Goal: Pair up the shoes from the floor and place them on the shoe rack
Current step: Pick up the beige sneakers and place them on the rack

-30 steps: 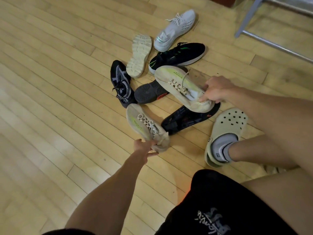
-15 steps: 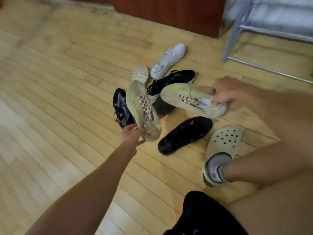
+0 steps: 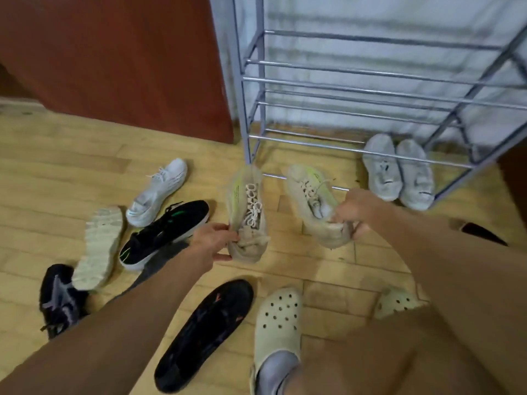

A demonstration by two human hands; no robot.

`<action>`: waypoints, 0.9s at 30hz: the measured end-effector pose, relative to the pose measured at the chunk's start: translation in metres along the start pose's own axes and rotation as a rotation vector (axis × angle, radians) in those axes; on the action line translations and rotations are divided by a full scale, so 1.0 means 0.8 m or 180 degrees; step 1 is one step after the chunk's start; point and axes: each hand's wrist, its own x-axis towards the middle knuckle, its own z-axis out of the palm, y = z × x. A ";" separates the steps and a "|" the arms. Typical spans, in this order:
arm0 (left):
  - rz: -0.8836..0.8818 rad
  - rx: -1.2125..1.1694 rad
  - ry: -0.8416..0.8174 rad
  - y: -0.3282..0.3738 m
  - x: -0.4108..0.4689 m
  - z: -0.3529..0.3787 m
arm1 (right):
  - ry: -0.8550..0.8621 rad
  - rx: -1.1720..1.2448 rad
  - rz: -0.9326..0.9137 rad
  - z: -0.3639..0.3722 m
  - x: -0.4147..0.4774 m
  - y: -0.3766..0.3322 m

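Observation:
My left hand (image 3: 212,240) grips the heel of one beige sneaker (image 3: 246,201) with a yellow stripe, toe pointing away. My right hand (image 3: 352,209) holds the heel of the matching beige sneaker (image 3: 309,192). Both shoes hang above the floor just in front of the grey metal shoe rack (image 3: 370,81). A pair of light grey sneakers (image 3: 399,169) sits on the rack's lowest bars at the right. On the floor to the left lie a white sneaker (image 3: 158,192), a black sneaker with green marks (image 3: 164,232), an upturned pale sole (image 3: 98,249) and a dark purple-black shoe (image 3: 58,297).
A black slipper (image 3: 205,332) lies near my legs. My feet wear cream clogs (image 3: 278,326), one partly hidden at the right (image 3: 397,302). A red-brown panel (image 3: 114,58) stands behind the floor at the left, next to the rack. Another dark shoe (image 3: 482,233) peeks out past my right arm.
Both hands have carried the beige sneakers forward and to the right, toes now pointing at the rack. The view has tilted up, bringing the rack and the grey pair into sight.

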 end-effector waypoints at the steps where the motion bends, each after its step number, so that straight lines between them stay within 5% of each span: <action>1: 0.0042 0.0060 -0.0073 0.012 0.012 0.013 | 0.0025 0.0448 0.0107 -0.001 0.013 0.001; 11: 0.0272 -0.0143 -0.0322 0.107 0.138 0.124 | -0.0043 0.1951 0.0383 0.002 0.151 -0.009; 22: 0.0819 0.0220 -0.0150 0.179 0.281 0.184 | 0.0476 0.2075 0.0197 -0.001 0.308 -0.021; 27: 0.0842 0.0818 0.0337 0.182 0.315 0.185 | 0.0224 0.1934 0.0307 0.006 0.335 -0.034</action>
